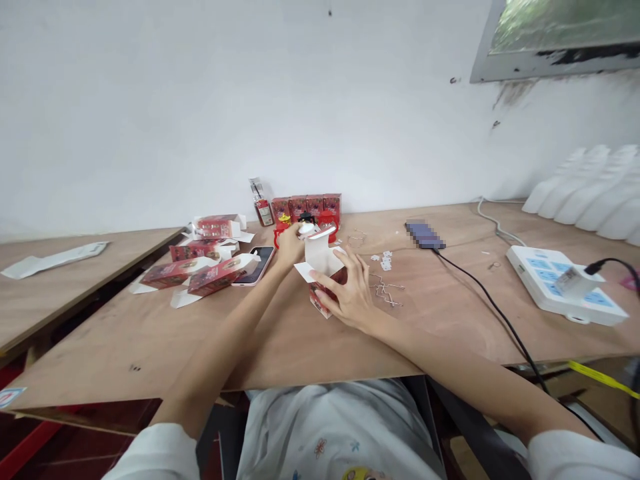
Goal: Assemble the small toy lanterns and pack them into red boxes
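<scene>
My right hand (350,288) wraps around a small red and white carton (324,265) that stands on the plywood table (150,333) with its white top flaps open. My left hand (291,245) is closed on a small white object (305,230) held just above the carton's open mouth. Right behind the carton stand small red toy figures (327,220) and a row of closed red cartons (310,203) against the wall. Thin metal wire pieces (386,291) lie just right of my right hand.
Several flattened red cartons (200,267) and a phone (255,265) lie left of my hands. A dark device (424,235) with a black cable (500,313), a white power strip (565,283) and white bottles (590,187) sit to the right. A second table (60,280) stands at left.
</scene>
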### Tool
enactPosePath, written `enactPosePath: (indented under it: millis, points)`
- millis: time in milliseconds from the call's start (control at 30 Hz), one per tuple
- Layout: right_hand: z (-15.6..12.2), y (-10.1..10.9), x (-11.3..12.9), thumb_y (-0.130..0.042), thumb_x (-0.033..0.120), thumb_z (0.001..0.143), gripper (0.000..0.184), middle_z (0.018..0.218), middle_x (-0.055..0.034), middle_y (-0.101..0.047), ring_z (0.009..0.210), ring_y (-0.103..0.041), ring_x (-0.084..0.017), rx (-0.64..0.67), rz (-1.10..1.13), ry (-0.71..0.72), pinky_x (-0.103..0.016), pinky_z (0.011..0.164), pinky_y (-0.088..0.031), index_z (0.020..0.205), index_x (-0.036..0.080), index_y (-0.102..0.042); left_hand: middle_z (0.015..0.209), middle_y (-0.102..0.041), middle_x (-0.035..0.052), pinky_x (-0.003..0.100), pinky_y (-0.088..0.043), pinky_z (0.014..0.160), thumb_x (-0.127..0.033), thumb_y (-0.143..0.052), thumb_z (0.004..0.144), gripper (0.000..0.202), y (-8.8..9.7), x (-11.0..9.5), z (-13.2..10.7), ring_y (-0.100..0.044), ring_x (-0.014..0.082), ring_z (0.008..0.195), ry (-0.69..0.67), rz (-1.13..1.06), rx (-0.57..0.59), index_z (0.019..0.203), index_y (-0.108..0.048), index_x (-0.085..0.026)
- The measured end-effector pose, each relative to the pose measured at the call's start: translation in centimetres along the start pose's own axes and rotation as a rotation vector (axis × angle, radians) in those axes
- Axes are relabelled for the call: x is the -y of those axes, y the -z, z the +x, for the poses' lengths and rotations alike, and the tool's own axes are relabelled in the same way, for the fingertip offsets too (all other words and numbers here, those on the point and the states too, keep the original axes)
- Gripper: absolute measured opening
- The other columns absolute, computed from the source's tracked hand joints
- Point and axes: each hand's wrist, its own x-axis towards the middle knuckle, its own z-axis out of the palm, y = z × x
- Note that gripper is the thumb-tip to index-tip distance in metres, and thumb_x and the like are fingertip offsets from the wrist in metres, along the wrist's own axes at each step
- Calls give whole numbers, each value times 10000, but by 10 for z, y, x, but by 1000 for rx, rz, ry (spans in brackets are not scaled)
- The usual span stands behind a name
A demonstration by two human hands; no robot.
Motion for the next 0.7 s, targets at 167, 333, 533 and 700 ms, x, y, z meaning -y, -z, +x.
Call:
enactPosePath:
  millis: [167, 333, 533, 700]
  points:
    - [-1, -2, 1, -566, 338, 849, 366, 1409, -54, -295, 1344, -266, -343, -1, 2, 6, -543, 1048, -286, 1210, 391, -550, 778, -636, 31, 277, -507, 670, -424, -711, 666, 352, 48, -34, 34, -623, 171, 747, -52, -171, -295, 830, -583, -140]
    - [0, -2, 0, -564, 338, 853, 351, 1389, -63, -300, 1318, -295, -323, -7, -35, 10, -522, 1026, -316, 1201, 378, -569, 749, -595, 10, 263, -507, 642, -438, -707, 694, 330, 76, -96, 31, -629, 161, 744, -149, -244, -164, 798, -552, -165]
    - [-2, -5, -2, -545, 346, 864, 345, 1238, -82, -433, 1181, -399, -291, 12, -66, 18, -498, 962, -376, 1206, 366, -587, 839, -622, 29, 278, -504, 674, -378, -740, 684, 313, 58, -143, -6, -612, 178, 837, -302, -196, 257, 861, -605, -158]
    - [-3, -8, -4, -533, 335, 874, 352, 1170, -77, -477, 1100, -443, -267, 21, -20, 28, -464, 920, -420, 1221, 368, -580, 842, -642, 43, 281, -487, 686, -413, -726, 697, 330, 44, -137, -7, -606, 161, 803, -320, -144, 402, 845, -606, -144]
